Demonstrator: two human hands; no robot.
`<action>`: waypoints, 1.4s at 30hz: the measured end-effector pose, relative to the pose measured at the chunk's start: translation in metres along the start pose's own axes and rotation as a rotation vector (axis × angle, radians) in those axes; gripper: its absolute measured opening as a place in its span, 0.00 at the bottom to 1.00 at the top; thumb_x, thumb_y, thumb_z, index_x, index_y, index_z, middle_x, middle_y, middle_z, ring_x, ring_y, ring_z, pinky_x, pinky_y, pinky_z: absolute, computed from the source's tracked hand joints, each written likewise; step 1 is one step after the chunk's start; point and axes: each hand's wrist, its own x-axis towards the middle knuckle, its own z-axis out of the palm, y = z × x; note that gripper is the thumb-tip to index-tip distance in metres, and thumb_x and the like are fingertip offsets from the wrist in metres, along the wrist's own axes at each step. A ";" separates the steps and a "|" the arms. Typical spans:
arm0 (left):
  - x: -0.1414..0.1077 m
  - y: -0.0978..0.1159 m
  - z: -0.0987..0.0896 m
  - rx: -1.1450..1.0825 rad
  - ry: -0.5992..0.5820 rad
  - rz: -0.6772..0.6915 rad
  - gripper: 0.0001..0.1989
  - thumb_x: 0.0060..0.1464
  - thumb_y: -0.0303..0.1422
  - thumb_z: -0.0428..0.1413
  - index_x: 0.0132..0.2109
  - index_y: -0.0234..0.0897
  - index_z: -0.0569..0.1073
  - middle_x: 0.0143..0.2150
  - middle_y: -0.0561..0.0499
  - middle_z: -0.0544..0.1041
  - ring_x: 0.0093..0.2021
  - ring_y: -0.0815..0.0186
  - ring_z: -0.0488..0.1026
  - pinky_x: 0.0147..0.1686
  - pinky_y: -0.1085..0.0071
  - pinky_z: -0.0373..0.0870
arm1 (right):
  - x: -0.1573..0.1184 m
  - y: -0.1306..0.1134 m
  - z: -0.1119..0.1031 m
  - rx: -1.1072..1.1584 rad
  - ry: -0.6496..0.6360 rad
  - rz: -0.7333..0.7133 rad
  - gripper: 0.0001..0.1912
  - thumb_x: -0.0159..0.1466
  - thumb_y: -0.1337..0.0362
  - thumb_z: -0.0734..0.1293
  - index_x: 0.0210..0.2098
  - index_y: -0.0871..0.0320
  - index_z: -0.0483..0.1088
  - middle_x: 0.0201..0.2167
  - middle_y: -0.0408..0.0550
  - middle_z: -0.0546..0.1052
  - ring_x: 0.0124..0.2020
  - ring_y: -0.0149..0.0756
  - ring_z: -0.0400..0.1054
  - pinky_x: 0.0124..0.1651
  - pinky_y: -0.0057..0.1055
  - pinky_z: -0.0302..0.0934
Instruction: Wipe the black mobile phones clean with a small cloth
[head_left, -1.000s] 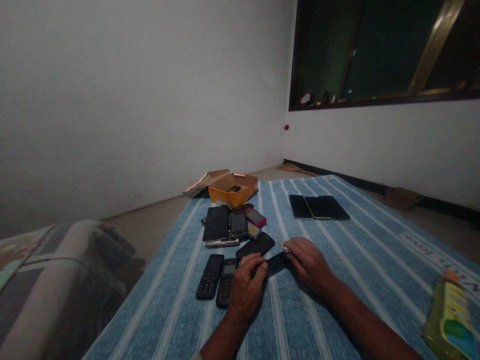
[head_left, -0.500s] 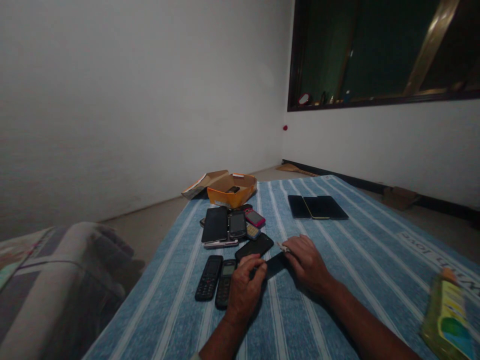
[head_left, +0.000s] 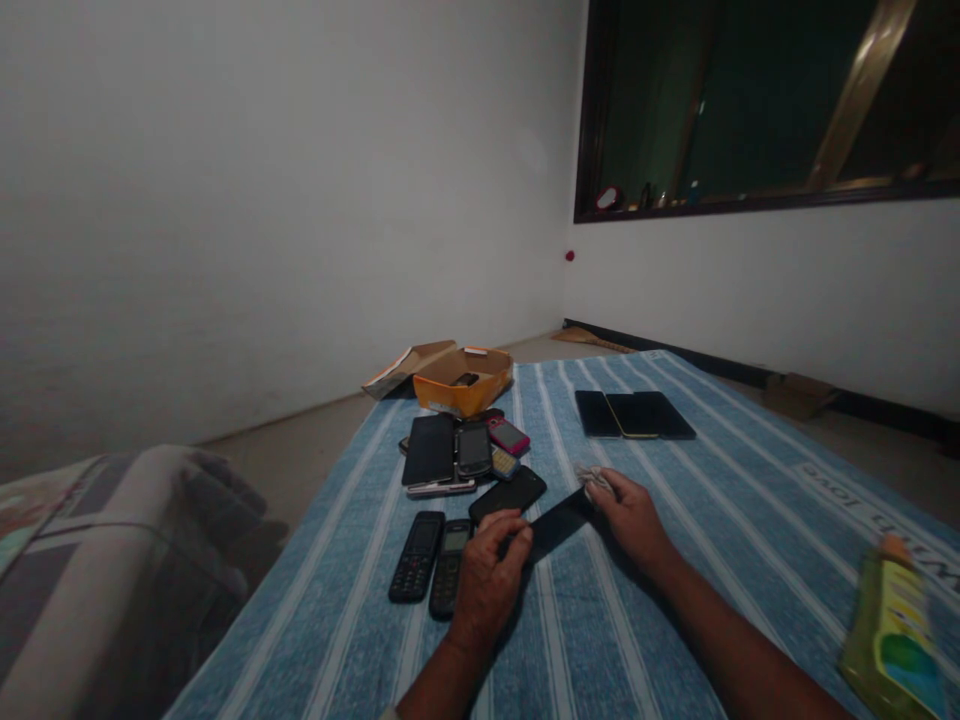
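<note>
A dark smartphone (head_left: 559, 525) is tilted between my hands, just over the striped cloth. My left hand (head_left: 491, 568) is closed on its near-left end, thumb and fingers pinching the edge. At the far-right end, my right hand (head_left: 628, 515) pinches a small crumpled pale cloth (head_left: 595, 478) against the phone. Beyond my left fingers lies a black phone (head_left: 508, 494). Two keypad phones, one black (head_left: 417, 556) and one with a grey screen (head_left: 448, 580), lie left of my left hand, which partly covers the second.
Several phones lie in a pile (head_left: 429, 450) before an open orange box (head_left: 461, 395). Dark smartphones (head_left: 651, 415) rest side by side at the far right on the blue striped cloth (head_left: 337, 600). A yellow-green bottle (head_left: 892, 640) lies at the right edge.
My right hand has moved right and slightly up along the phone with the crumpled cloth, uncovering more of the dark surface. My left hand has hardly moved.
</note>
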 end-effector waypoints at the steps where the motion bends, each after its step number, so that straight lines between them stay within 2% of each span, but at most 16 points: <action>1: 0.000 0.000 0.000 -0.001 -0.004 -0.003 0.11 0.50 0.39 0.56 0.32 0.38 0.81 0.42 0.41 0.81 0.46 0.53 0.76 0.51 0.56 0.70 | 0.000 0.001 0.000 0.006 0.003 0.007 0.15 0.62 0.53 0.64 0.35 0.58 0.75 0.31 0.47 0.78 0.35 0.41 0.71 0.39 0.34 0.63; 6: 0.000 0.000 0.000 -0.019 -0.004 -0.012 0.12 0.50 0.39 0.56 0.32 0.38 0.81 0.41 0.41 0.81 0.46 0.53 0.77 0.51 0.56 0.70 | 0.002 0.005 -0.002 -0.007 0.015 0.074 0.16 0.60 0.52 0.64 0.33 0.59 0.75 0.28 0.46 0.76 0.31 0.40 0.69 0.36 0.33 0.61; 11: 0.001 -0.003 0.000 -0.034 0.007 0.000 0.13 0.49 0.40 0.56 0.32 0.37 0.81 0.41 0.40 0.81 0.45 0.52 0.77 0.50 0.55 0.70 | 0.002 0.006 -0.006 -0.015 -0.026 0.107 0.15 0.59 0.53 0.65 0.31 0.59 0.74 0.27 0.45 0.75 0.30 0.38 0.67 0.35 0.32 0.59; 17: 0.002 -0.002 -0.001 -0.065 -0.009 -0.006 0.12 0.49 0.39 0.57 0.32 0.37 0.81 0.40 0.41 0.81 0.45 0.53 0.77 0.50 0.55 0.70 | 0.004 0.007 -0.011 0.132 -0.110 0.159 0.17 0.58 0.51 0.67 0.35 0.60 0.75 0.28 0.45 0.74 0.31 0.36 0.65 0.36 0.31 0.58; 22: 0.002 -0.001 -0.001 -0.083 -0.021 -0.001 0.11 0.49 0.37 0.57 0.32 0.37 0.81 0.39 0.42 0.81 0.43 0.54 0.77 0.49 0.57 0.71 | 0.004 0.010 -0.012 0.177 -0.141 0.179 0.16 0.57 0.52 0.69 0.34 0.60 0.75 0.27 0.44 0.73 0.29 0.34 0.64 0.34 0.30 0.57; 27: 0.002 -0.002 -0.002 -0.098 -0.019 0.017 0.10 0.49 0.37 0.57 0.32 0.37 0.81 0.39 0.41 0.81 0.43 0.54 0.77 0.48 0.57 0.72 | 0.003 0.010 -0.011 0.239 -0.129 0.175 0.15 0.56 0.55 0.71 0.35 0.60 0.76 0.26 0.44 0.74 0.29 0.34 0.65 0.34 0.30 0.58; 32: 0.003 -0.004 -0.002 -0.105 -0.024 0.037 0.11 0.49 0.37 0.57 0.32 0.37 0.82 0.39 0.41 0.81 0.43 0.54 0.78 0.47 0.57 0.72 | 0.003 -0.001 -0.013 0.340 -0.069 0.181 0.15 0.54 0.56 0.73 0.37 0.60 0.77 0.30 0.46 0.76 0.30 0.36 0.67 0.34 0.30 0.60; 37: 0.003 -0.005 0.000 -0.091 -0.052 0.037 0.12 0.50 0.37 0.56 0.35 0.37 0.82 0.40 0.41 0.81 0.44 0.55 0.78 0.48 0.58 0.73 | 0.007 -0.022 -0.020 0.276 -0.020 0.101 0.12 0.54 0.59 0.72 0.36 0.59 0.78 0.29 0.46 0.76 0.31 0.37 0.68 0.36 0.32 0.62; 42: 0.001 -0.007 0.003 -0.042 -0.125 0.083 0.12 0.53 0.37 0.55 0.37 0.38 0.82 0.41 0.43 0.81 0.46 0.56 0.77 0.50 0.59 0.72 | 0.007 -0.050 -0.025 0.065 -0.057 -0.126 0.07 0.58 0.63 0.69 0.35 0.57 0.77 0.30 0.45 0.75 0.33 0.36 0.69 0.37 0.31 0.61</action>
